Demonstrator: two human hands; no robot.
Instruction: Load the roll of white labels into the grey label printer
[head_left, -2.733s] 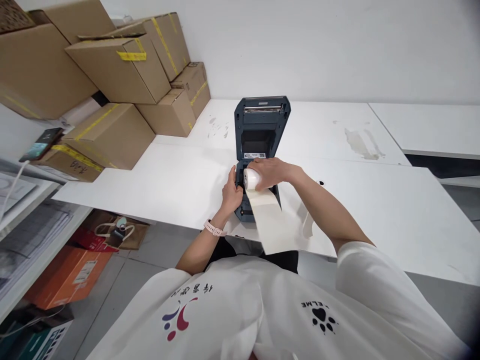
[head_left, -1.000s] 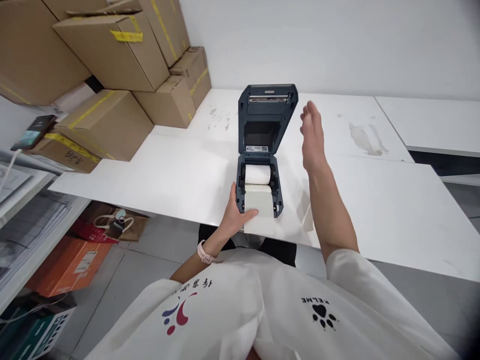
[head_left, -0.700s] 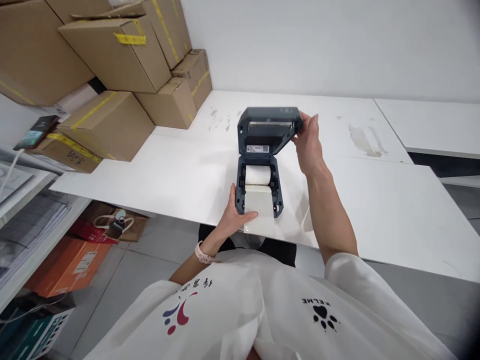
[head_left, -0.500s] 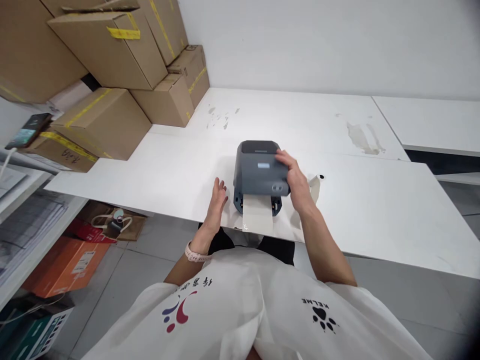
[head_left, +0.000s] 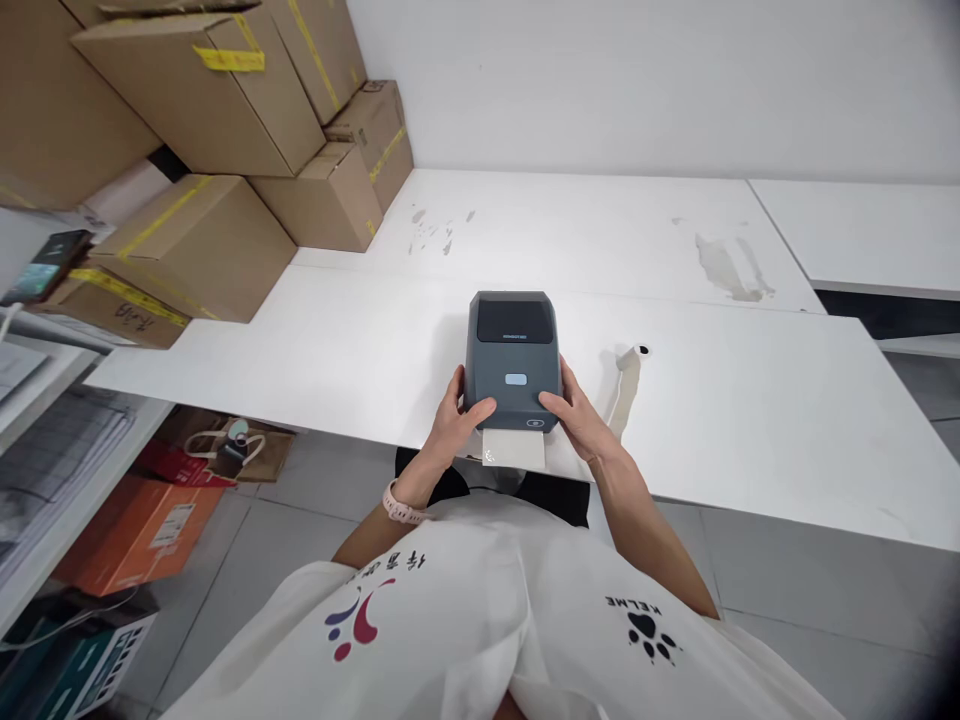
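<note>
A dark grey label printer sits on the white table near its front edge, its lid down. From its front slot a strip of white label paper sticks out toward me and reaches the table edge. My left hand grips the printer's left side, thumb on the lid's front corner. On the other side my right hand holds it in the same way, thumb on the front right corner. To the right of my right hand lies a small roll core with a trailing paper strip.
Cardboard boxes with yellow tape are stacked at the left end of the table. A phone rests on a lower box. An orange box and bags stand below at left. A white wall rises behind.
The printer's lid has come down from its raised position. My left hand has moved in from beside the printer to grip it, and my right hand has shifted down to the front corner.
</note>
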